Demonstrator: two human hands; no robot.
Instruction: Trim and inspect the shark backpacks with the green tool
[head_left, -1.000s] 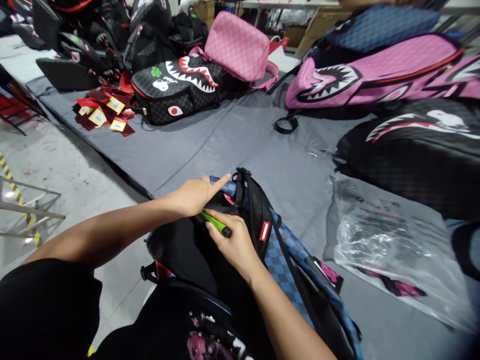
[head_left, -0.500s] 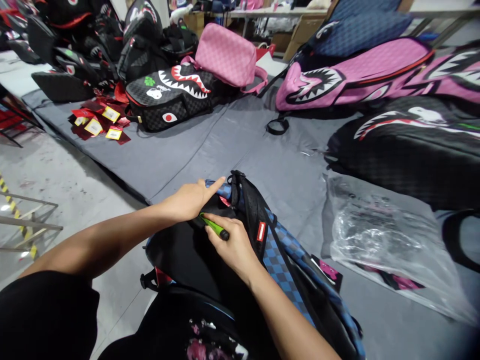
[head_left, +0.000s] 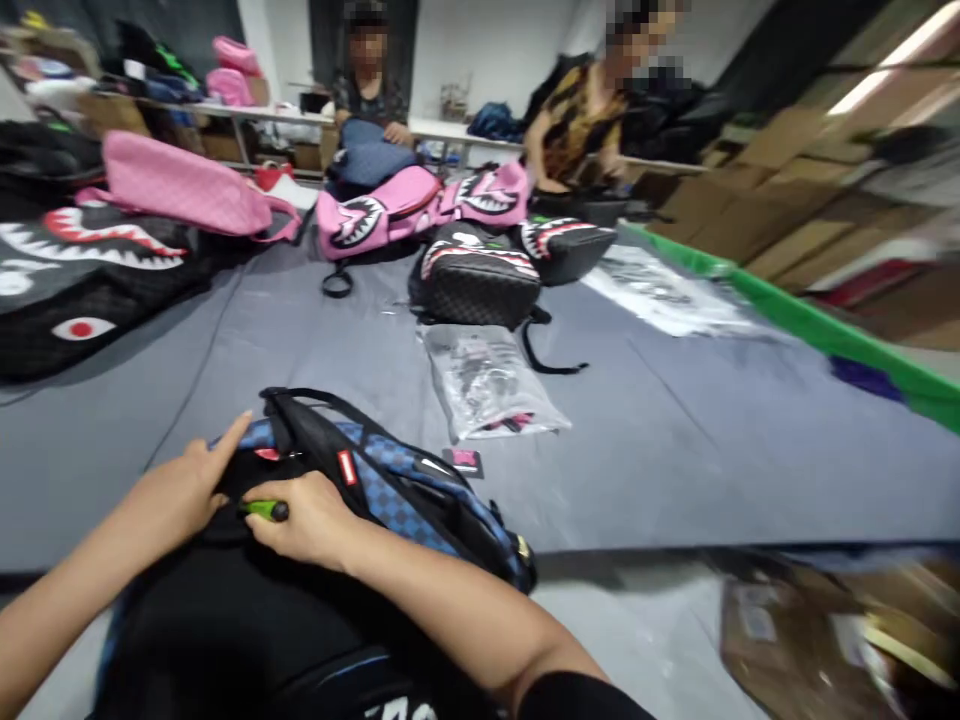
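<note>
A blue-and-black checkered backpack (head_left: 397,502) with black straps and a red label lies at the table's near edge, its black side towards me. My right hand (head_left: 304,520) is closed round a green tool with a dark end (head_left: 264,510), whose tip meets the black fabric. Just left of it, my left hand (head_left: 184,490) rests on the bag's upper edge, index finger stretched out and thumb apart. Its other fingers are partly hidden against the fabric.
On the grey table (head_left: 637,430) are a clear plastic bag (head_left: 487,385), a small pink-and-black card (head_left: 465,461), black shark-mouth bags (head_left: 480,280) and pink bags (head_left: 187,185). Two people (head_left: 367,90) (head_left: 577,120) are across the table. Cardboard boxes (head_left: 795,180) stand right.
The view has swung to the right, bringing two people and the boxes into sight. Both hands remain at the backpack's upper edge, the green tool still in my right hand.
</note>
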